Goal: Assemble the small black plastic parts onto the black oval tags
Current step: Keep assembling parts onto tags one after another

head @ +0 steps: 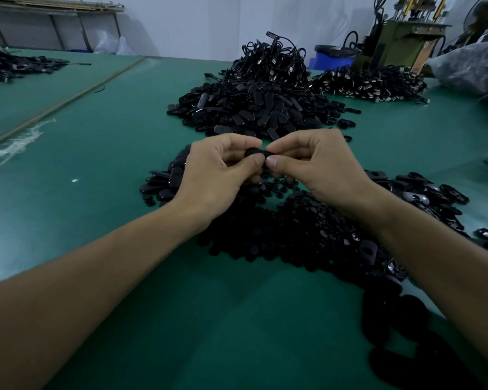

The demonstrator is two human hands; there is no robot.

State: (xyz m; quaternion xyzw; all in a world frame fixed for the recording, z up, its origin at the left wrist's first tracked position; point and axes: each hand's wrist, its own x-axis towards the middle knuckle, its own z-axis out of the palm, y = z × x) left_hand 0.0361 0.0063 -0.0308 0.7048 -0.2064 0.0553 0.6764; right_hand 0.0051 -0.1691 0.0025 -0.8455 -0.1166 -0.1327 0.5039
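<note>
A heap of small black parts point(293, 237) lies on the green table point(96, 164), at five o'clock from the hands. Above it the left hand point(217, 175) and right hand point(316, 167) meet, both pinching one black oval tag point(254, 152) between thumbs and forefingers. At twelve o'clock sits a mound of oval tags point(251, 111), and beyond it a corded pile point(273, 63). At one o'clock stands a green machine point(392, 43), its markings too blurred to read.

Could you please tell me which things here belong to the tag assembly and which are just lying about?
Job in hand: oval tag, pinched by left hand and right hand; pile of oval tags beyond; heap of small black parts beneath the hands.
Lying about: cable heap, green machine, blue bin, plastic bag.
</note>
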